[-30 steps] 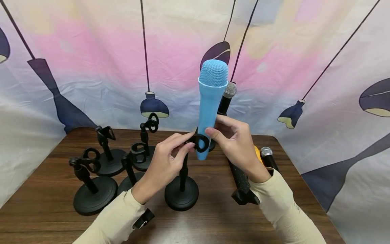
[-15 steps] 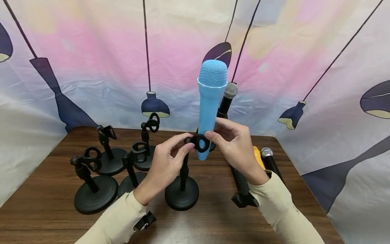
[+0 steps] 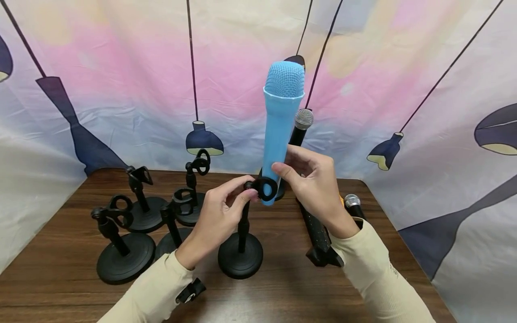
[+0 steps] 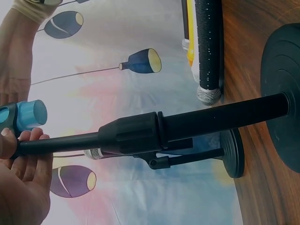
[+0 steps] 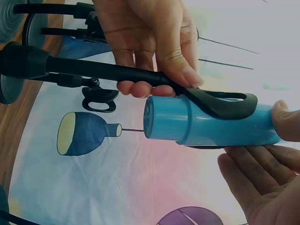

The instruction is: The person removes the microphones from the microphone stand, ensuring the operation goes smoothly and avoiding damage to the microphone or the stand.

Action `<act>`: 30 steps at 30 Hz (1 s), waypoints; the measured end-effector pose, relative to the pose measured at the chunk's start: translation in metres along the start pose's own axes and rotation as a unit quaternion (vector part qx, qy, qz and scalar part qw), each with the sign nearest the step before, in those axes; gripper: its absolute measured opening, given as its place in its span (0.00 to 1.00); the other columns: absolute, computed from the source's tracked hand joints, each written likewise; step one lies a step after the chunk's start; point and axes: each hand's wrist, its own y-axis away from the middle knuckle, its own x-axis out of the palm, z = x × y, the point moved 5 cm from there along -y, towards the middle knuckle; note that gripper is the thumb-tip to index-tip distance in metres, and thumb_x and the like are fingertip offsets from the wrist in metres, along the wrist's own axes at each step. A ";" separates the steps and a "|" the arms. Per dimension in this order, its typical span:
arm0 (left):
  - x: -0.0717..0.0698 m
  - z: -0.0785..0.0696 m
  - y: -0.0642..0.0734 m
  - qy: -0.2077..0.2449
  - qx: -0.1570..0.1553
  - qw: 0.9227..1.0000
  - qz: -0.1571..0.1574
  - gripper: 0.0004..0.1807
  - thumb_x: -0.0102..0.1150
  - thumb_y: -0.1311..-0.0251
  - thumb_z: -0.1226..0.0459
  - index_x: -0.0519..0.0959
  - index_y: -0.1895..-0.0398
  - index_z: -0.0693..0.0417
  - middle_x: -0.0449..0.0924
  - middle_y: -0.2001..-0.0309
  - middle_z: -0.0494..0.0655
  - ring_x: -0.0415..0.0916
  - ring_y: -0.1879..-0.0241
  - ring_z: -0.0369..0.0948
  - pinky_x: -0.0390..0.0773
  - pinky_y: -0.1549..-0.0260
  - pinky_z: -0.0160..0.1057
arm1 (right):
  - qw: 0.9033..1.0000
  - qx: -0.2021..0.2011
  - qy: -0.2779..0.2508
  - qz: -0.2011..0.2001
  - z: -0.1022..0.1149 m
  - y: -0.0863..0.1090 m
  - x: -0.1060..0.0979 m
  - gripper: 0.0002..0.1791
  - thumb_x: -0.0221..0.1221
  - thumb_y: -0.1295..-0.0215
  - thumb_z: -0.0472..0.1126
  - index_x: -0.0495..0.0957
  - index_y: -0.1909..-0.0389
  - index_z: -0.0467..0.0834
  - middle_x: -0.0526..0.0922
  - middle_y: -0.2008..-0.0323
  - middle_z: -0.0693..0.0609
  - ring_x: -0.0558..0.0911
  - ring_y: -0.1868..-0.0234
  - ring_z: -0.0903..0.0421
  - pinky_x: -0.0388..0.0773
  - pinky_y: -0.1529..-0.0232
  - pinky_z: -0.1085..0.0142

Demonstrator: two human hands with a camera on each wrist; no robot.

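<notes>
A light blue microphone [image 3: 278, 121] leans slightly, its mesh head up and its lower end through the ring of a black clip [image 5: 211, 105]. My right hand [image 3: 315, 188] pinches the microphone's body just above the clip, thumb on the near side. The clip tops a black microphone stand [image 3: 241, 255] whose round base rests on the table. With thumb and fingers, my left hand [image 3: 218, 211] grips the top of that stand, right by the clip. The stand's straight pole [image 4: 225, 117] runs down to the base in the left wrist view.
Several black stands, including one with a round base [image 3: 126, 260], occupy the table's left side. Behind my right hand stands a silver-headed black microphone [image 3: 299, 130]. A speckled black handle [image 3: 317, 233] and another silver-headed microphone [image 3: 353, 204] lie at right. A patterned cloth [image 3: 153, 103] hangs behind the table.
The blue microphone has risen in the clip's ring, and its lower end sticks out less below. My right hand moved up with it. The left hand keeps its hold on the stand.
</notes>
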 end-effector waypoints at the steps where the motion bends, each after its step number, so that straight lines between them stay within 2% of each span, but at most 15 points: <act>1: 0.000 0.000 0.000 -0.001 0.000 1.000 -0.001 0.11 0.61 0.30 0.67 0.82 0.47 0.55 0.85 0.65 0.44 0.84 0.65 0.37 0.79 0.69 0.36 | 1.000 -0.001 0.001 -0.001 0.001 -0.001 0.000 0.17 0.67 0.36 0.28 0.82 0.46 0.32 0.88 0.60 0.42 0.88 0.60 0.53 0.84 0.58 0.61; 8: 0.000 0.002 0.000 0.000 -0.002 1.000 0.000 0.11 0.61 0.30 0.67 0.83 0.47 0.54 0.85 0.65 0.41 0.84 0.65 0.37 0.79 0.69 0.36 | 1.000 -0.007 0.006 -0.011 0.005 -0.007 -0.004 0.18 0.66 0.36 0.27 0.82 0.45 0.31 0.88 0.61 0.40 0.88 0.61 0.52 0.84 0.57 0.61; 17: 0.000 0.001 0.000 -0.003 0.000 1.000 -0.002 0.10 0.61 0.30 0.67 0.83 0.48 0.54 0.85 0.66 0.41 0.83 0.65 0.37 0.81 0.66 0.37 | 0.999 -0.011 0.003 -0.049 0.015 -0.015 -0.012 0.19 0.67 0.37 0.27 0.82 0.45 0.31 0.87 0.55 0.39 0.88 0.61 0.55 0.84 0.56 0.62; 25: 0.000 0.001 0.000 -0.010 0.002 1.000 -0.002 0.11 0.61 0.30 0.66 0.83 0.47 0.54 0.86 0.66 0.48 0.83 0.67 0.37 0.75 0.72 0.35 | 0.997 -0.042 -0.006 -0.069 0.024 -0.020 -0.021 0.17 0.66 0.37 0.25 0.83 0.47 0.29 0.88 0.58 0.38 0.89 0.62 0.55 0.84 0.58 0.63; 30: 0.000 0.000 -0.001 -0.014 0.005 1.000 -0.003 0.11 0.61 0.30 0.66 0.83 0.47 0.54 0.86 0.67 0.48 0.83 0.67 0.36 0.75 0.71 0.35 | 0.995 -0.055 -0.025 -0.076 0.027 -0.022 -0.029 0.15 0.65 0.37 0.25 0.83 0.49 0.28 0.88 0.60 0.38 0.89 0.64 0.54 0.85 0.58 0.61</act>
